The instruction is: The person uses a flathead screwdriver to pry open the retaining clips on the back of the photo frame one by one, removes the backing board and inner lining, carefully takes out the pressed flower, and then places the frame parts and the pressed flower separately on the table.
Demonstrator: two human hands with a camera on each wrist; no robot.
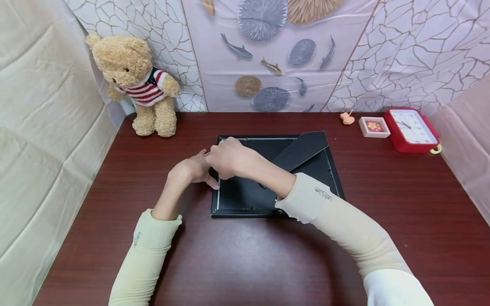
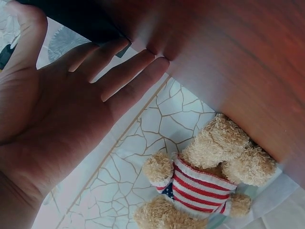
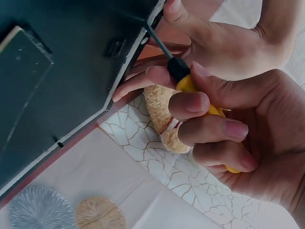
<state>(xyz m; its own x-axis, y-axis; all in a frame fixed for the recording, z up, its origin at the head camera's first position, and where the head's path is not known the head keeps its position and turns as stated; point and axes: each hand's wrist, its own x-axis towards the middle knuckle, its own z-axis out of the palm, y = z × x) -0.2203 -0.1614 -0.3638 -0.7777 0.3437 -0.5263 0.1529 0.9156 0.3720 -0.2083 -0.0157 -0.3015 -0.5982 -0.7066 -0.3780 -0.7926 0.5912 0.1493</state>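
A black picture frame (image 1: pixel 245 195) lies back side up on the table, its stand leg (image 1: pixel 306 146) slanting across the backing board. My right hand (image 1: pixel 227 158) grips a screwdriver (image 3: pixel 179 70) with a yellow handle and black collar, fingers curled round the handle. In the right wrist view the screwdriver's thin metal tip reaches the frame's inner edge, near a small metal tab. My left hand (image 1: pixel 189 170) rests at the frame's left side, fingers fairly straight in the left wrist view and thumb against the border. From the head view, the screwdriver is hidden by my right hand.
A teddy bear (image 1: pixel 155 91) in a striped sweater sits at the back left. Along the back right stand a red clock (image 1: pixel 411 129), a small framed picture (image 1: pixel 374 127) and a little orange figure (image 1: pixel 347 118). Patterned cloth (image 1: pixel 275 55) hangs behind the table.
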